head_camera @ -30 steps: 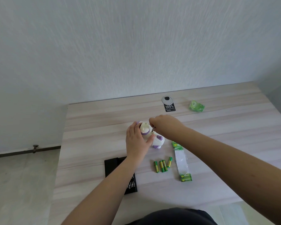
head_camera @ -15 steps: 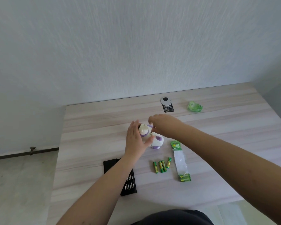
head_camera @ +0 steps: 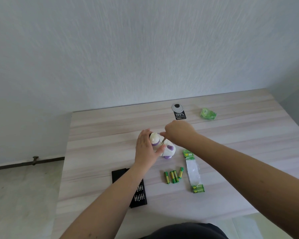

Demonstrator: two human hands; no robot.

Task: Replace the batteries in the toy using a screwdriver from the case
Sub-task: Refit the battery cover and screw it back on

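On table (head_camera: 97,135): left hand (head_camera: 146,148) grips toy (head_camera: 167,149) (white-purple); right hand (head_camera: 178,133) pinches screwdriver (head_camera: 162,140).

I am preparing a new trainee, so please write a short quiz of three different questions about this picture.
1. True or false: the left hand holds the white and purple plastic toy.
2. How many loose green cylindrical batteries lie on the pale wooden table?
3. What touches the toy: A) the thin metal screwdriver in the right hand, B) a battery?

Key: 1 true; 2 four; 3 A.
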